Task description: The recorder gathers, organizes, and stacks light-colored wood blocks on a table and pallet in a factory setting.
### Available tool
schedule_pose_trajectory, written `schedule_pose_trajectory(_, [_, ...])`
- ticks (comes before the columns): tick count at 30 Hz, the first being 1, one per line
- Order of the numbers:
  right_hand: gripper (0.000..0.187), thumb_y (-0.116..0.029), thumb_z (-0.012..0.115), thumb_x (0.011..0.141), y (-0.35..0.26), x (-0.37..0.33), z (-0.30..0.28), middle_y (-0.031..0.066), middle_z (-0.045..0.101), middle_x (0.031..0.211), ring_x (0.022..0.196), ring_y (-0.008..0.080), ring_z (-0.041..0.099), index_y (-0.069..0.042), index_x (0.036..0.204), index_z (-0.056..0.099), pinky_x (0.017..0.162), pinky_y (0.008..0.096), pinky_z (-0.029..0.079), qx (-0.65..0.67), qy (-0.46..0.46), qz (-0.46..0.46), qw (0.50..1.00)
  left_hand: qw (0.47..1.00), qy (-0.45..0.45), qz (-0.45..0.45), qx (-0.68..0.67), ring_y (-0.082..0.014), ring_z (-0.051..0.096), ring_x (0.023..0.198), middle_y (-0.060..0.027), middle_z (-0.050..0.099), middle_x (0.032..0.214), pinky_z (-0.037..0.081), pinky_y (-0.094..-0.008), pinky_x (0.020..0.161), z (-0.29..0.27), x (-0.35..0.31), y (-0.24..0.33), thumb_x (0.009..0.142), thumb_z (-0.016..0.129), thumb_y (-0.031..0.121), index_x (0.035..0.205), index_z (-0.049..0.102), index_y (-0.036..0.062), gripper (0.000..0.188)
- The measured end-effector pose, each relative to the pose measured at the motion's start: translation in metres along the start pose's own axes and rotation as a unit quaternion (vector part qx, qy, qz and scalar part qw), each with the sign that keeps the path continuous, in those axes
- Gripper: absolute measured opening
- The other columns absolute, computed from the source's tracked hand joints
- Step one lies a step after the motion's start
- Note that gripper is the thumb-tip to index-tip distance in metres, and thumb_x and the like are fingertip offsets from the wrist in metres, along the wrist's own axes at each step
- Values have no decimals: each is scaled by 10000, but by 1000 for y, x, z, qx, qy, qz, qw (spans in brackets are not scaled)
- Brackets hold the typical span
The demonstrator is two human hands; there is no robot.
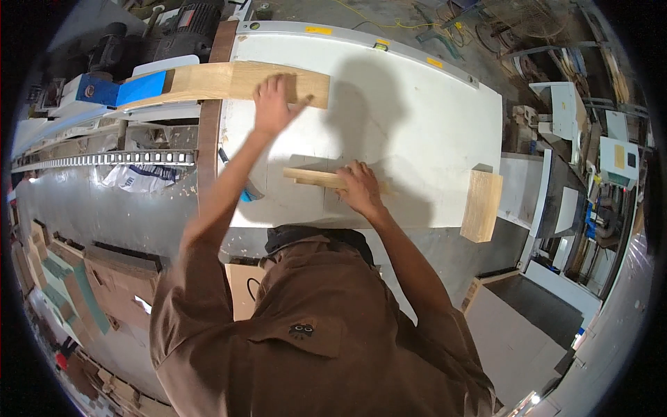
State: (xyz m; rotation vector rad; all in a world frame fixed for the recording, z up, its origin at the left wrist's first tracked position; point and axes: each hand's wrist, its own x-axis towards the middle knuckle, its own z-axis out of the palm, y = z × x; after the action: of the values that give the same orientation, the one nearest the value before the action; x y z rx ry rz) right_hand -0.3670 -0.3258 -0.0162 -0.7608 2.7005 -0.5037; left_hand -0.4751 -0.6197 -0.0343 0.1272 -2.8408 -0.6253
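Note:
A long light-brown wooden board reaches in from the left onto the white tabletop. My left hand is at its right end, fingers spread and thumb stretched out; whether it presses on the wood or hovers just above is hard to tell. Nearer to me, my right hand is closed round narrow wooden boards, seen edge-on near the table's front. Its fingers cover part of them.
A spirit level lies along the far table edge. Another wooden piece stands at the right front corner. A blue-handled tool rests near my left forearm. Machinery with a motor stands at the far left.

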Motion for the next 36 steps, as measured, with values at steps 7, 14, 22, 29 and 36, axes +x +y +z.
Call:
schedule_pose_trajectory(7, [414, -309, 842, 750, -5, 2, 11, 67, 585, 1165, 1146, 286, 557, -139, 1074, 649, 1053, 476, 401, -54, 33, -32, 998, 908, -334, 119, 222, -350, 424, 1445, -198, 544, 1453, 164, -558, 1247, 23, 86, -27, 750, 788, 610, 1431, 491, 39, 937])
schedule_pose_trajectory(14, [572, -317, 844, 742, -9, -10, 23, 94, 526, 1422, 1412, 307, 437, -174, 1246, 613, 1235, 496, 255, -81, 106, -41, 990, 884, -435, 170, -14, -338, 619, 1145, -151, 684, 1177, 363, -522, 1088, 65, 24, 10, 864, 755, 460, 1201, 641, 117, 495])
schedule_pose_trajectory(22, [701, -178, 705, 853, -10, -11, 34, 106, 483, 1488, 1511, 311, 301, -154, 1501, 438, 1270, 530, 168, -74, 149, 14, 986, 840, -501, 91, -185, -277, 656, 1083, -160, 726, 1122, 477, -405, 1025, 7, 23, 8, 1015, 611, 360, 1113, 735, 51, 347])
schedule_pose_trajectory(29, [509, -108, 747, 829, -15, -11, 22, 96, 564, 1379, 1391, 285, 464, -112, 1317, 602, 1291, 506, 133, -28, 72, -8, 997, 887, -285, 46, 360, -351, 366, 1482, -162, 447, 1567, 163, -531, 1251, -14, 102, -106, 859, 427, 859, 1590, 305, 67, 1085])
schedule_pose_trajectory(36, [679, -278, 867, 716, -6, -18, 39, 60, 561, 1374, 1412, 250, 435, -146, 1324, 594, 1282, 452, 203, -96, 121, -2, 988, 918, -314, 102, 219, -337, 702, 1043, -177, 738, 1094, 406, -551, 1071, 30, 72, -56, 936, 484, 733, 1177, 739, 138, 691])
